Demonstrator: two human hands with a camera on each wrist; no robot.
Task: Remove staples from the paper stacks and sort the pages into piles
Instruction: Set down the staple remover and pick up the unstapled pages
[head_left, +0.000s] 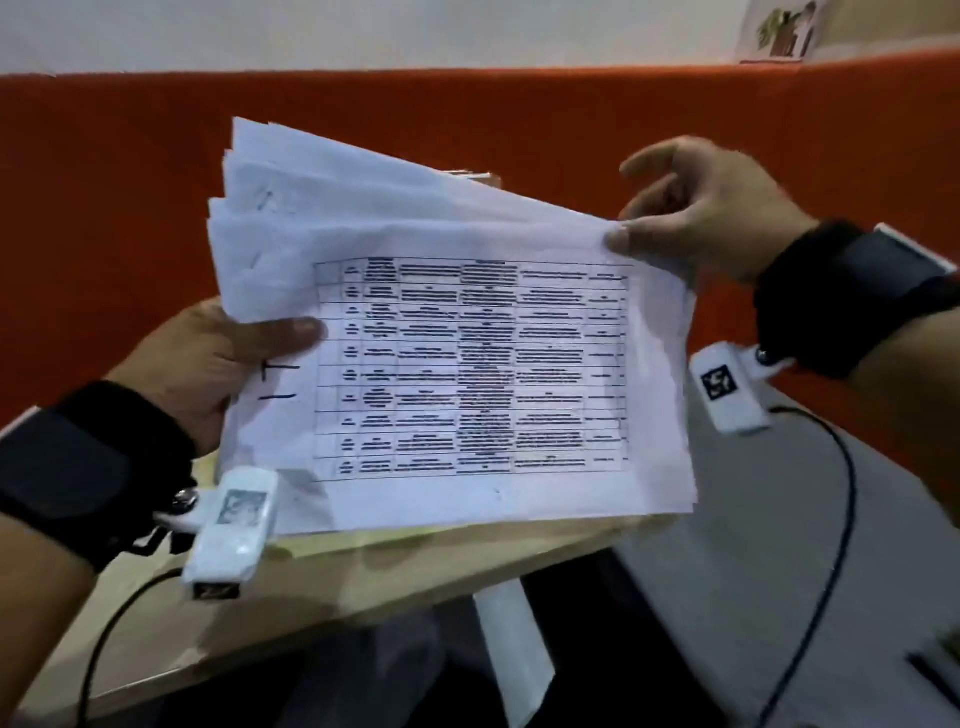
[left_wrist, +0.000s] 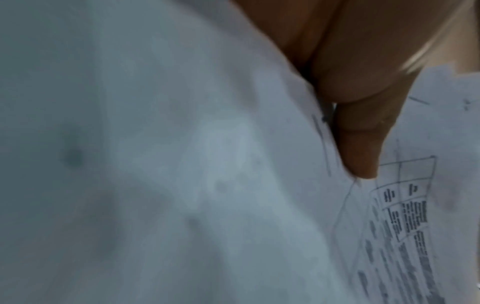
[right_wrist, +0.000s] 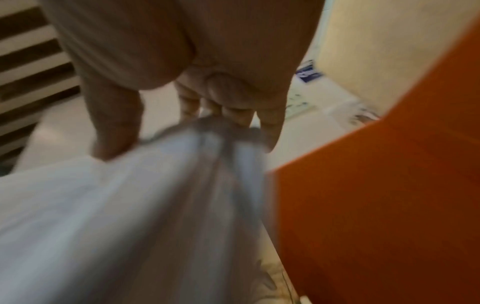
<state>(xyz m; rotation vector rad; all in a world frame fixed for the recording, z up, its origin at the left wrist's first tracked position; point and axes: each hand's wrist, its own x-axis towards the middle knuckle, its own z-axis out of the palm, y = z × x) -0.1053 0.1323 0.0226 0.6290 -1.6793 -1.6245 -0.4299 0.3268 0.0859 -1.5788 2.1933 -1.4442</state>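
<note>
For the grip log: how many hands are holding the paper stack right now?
2. The left hand grips the paper stack at its left edge, thumb on top. The right hand pinches its upper right corner.

— Your head camera looks forward and down from above, taking in the paper stack (head_left: 467, 364), both hands and the orange partition (head_left: 104, 208) behind.

— And your wrists?

— Left wrist camera sits right against the stack, your thumb (left_wrist: 363, 144) filling the top. Right wrist camera looks along your fingers (right_wrist: 233, 115) at the stack's blurred corner. All three views share those pages.
</note>
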